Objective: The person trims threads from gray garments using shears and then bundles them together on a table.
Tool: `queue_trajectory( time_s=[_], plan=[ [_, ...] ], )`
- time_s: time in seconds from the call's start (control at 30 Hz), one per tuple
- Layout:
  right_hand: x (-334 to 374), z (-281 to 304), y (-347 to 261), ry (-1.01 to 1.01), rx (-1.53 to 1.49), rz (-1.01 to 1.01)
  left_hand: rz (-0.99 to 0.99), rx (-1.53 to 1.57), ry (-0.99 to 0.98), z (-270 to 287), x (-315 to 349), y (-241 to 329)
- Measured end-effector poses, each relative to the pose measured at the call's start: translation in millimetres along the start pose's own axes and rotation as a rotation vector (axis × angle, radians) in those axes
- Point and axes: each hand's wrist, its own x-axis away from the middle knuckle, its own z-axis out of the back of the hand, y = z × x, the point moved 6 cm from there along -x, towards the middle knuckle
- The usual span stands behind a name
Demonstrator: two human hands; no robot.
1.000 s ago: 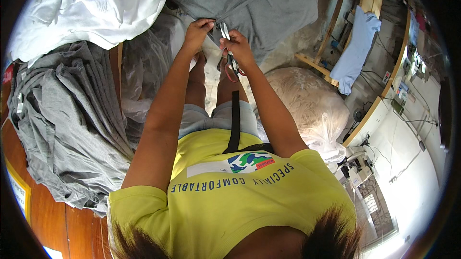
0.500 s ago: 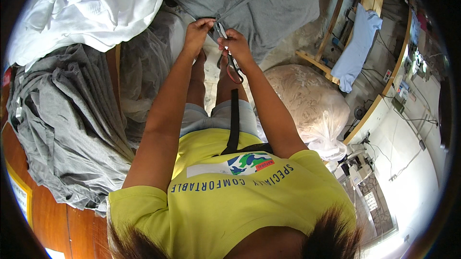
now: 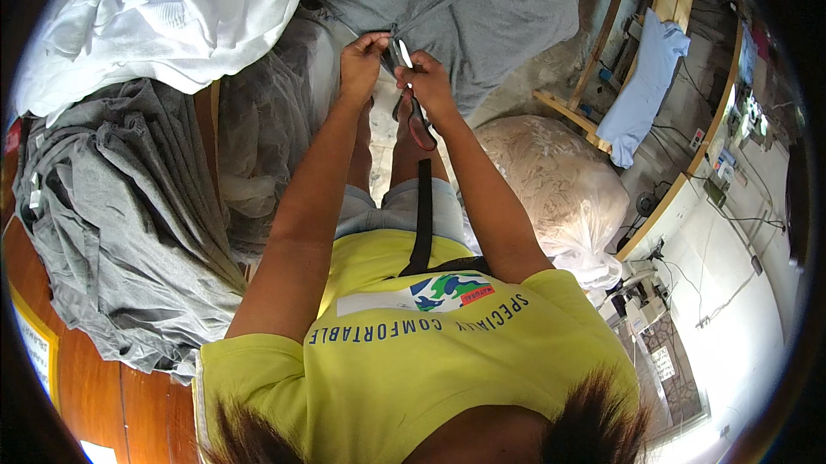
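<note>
A dark grey garment (image 3: pixel 490 17) is spread at the top middle, beyond my hands. My left hand (image 3: pixel 363 58) pinches a small bit at the garment's near edge between thumb and fingers. In my right hand (image 3: pixel 425 83) is a pair of scissors (image 3: pixel 416 127), held around the blades, with the dark-and-red handles hanging down toward me. The scissor blades point up beside my left fingertips, close to the garment's edge. Whether the tips touch the cloth I cannot tell.
White fabric (image 3: pixel 172 17) is heaped at the upper left, above a pile of grey garments (image 3: pixel 129 223). A clear plastic bag of beige cloth (image 3: pixel 551 180) stands to the right. Farther right, a light blue cloth (image 3: pixel 644 86) hangs over a wooden frame beside a white table (image 3: pixel 731 266).
The scissors have turned slightly in my right hand, and the blades stand a little farther from my left fingers. Both hands have shifted slightly rightward.
</note>
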Motion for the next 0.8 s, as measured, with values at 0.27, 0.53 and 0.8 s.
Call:
queue_trajectory(
  time_s=[0.27,0.53,0.8],
  plan=[
    [-3.9,0.1,4.4,0.012,0.024,-0.014,-0.016,-0.02,0.023,0.7,-3.0,-5.2],
    [-4.6,0.2,4.7,0.004,-0.033,-0.053,-0.136,-0.198,0.144,0.4,6.1,5.0],
    [-10.9,2.6,2.9,-0.052,-0.078,-0.161,-0.255,-0.314,0.229,-1.2,7.5,3.7]
  ],
)
